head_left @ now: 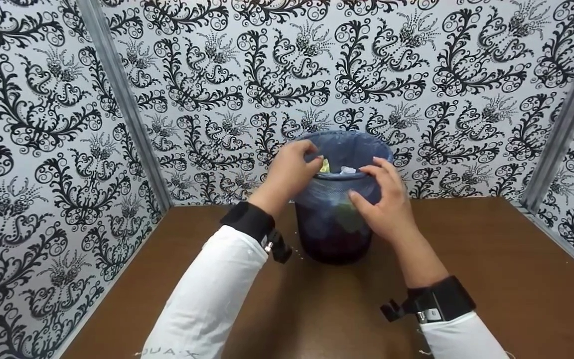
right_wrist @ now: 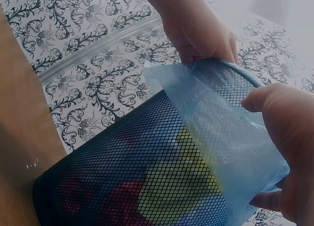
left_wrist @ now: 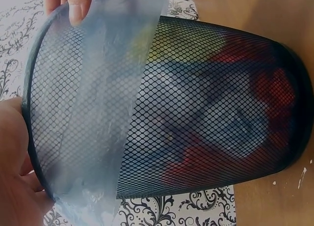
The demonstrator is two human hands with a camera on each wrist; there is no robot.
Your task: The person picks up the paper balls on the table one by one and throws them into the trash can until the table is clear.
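A dark mesh wastebasket stands upright on the table, lined with a translucent blue bin liner folded down over its rim. My left hand is at the rim's left side, its fingers curled at the liner's edge; the fingertips are partly hidden. On the right, my right hand holds the lined rim, thumb outside against the liner and fingers over the edge. Crumpled yellow and white pieces show inside the opening. Through the mesh, green, red and whitish contents are visible.
The brown tabletop extends on both sides of the wastebasket. Behind it rises a patterned black-and-white wall, with grey posts at the corners. Small white specks lie on the table near the basket's base.
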